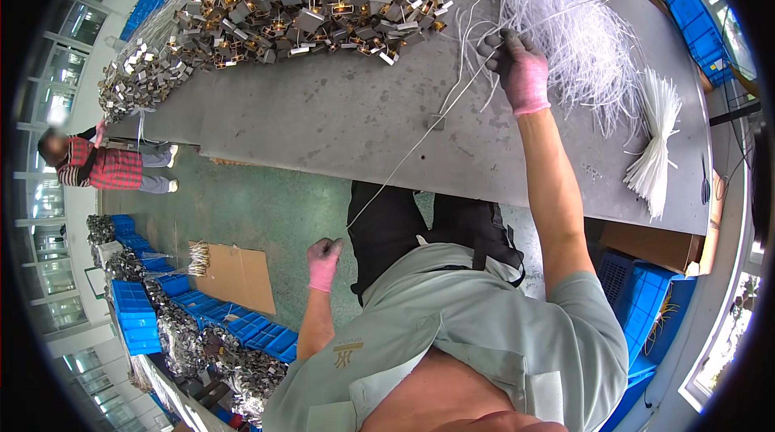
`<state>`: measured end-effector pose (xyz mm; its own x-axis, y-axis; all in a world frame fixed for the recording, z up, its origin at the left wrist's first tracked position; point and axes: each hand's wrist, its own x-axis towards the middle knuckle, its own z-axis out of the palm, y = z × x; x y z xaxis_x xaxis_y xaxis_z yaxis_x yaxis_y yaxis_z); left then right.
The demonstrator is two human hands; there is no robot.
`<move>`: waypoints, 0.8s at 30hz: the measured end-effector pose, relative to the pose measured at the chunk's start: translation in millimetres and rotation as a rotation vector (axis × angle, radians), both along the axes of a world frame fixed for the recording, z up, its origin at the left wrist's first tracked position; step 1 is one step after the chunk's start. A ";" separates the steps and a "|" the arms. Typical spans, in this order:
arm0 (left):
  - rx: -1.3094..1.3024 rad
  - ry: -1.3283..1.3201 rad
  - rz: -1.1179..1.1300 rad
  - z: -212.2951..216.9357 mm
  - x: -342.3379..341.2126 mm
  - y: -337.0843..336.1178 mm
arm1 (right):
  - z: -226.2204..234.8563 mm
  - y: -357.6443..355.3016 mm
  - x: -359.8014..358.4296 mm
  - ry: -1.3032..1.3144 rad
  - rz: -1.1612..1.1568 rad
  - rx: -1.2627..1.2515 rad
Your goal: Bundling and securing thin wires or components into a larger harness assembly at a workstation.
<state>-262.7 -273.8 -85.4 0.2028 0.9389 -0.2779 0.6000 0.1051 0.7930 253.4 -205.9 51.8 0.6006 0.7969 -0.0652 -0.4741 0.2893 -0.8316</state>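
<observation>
My right hand [517, 69], in a grey-and-pink glove, is over the table beside a loose heap of thin white wires [565, 36]. Its fingers are closed on a long white wire [412, 149], which slants down to the left past the table's front edge. The wire's lower end comes close to my left hand [324, 258], gloved the same way and held low over the floor with its fingers closed. Whether the left fingers hold that end cannot be made out. A small grey block [436, 121] lies on the table by the wire.
Many grey metal parts with copper-coloured pieces [307, 8] are heaped along the table's [323, 117] far left. A tied white wire bundle [655, 141] lies at the right. Blue crates [133, 315] and cardboard [238, 274] are on the floor; another person [101, 161] stands far left.
</observation>
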 end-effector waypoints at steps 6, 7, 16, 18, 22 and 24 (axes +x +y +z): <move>-0.027 -0.048 0.023 4.4 4.2 2.2 | -1.8 -3.6 -6.4 0.052 -0.017 0.071; -0.044 -0.062 0.045 5.2 4.0 1.5 | -0.9 -4.4 -8.5 0.004 0.003 0.063; 0.049 0.144 0.056 19.8 49.3 10.0 | 23.0 -15.5 -40.4 -0.672 0.677 -0.332; 0.109 0.177 0.053 24.5 62.0 15.1 | 26.5 -14.5 -38.0 -0.623 0.571 -0.262; 0.108 0.056 0.084 16.3 79.9 23.5 | 33.5 -10.3 -30.7 -0.324 0.248 -0.062; 0.052 -0.099 0.151 19.6 99.6 36.3 | 32.5 -22.4 -81.2 -0.635 0.345 -0.245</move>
<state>-163.1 -237.6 -65.8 0.0826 0.9734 -0.2137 0.4989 0.1453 0.8544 172.1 -228.3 84.3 0.3016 0.9534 0.0107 0.0863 -0.0161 -0.9961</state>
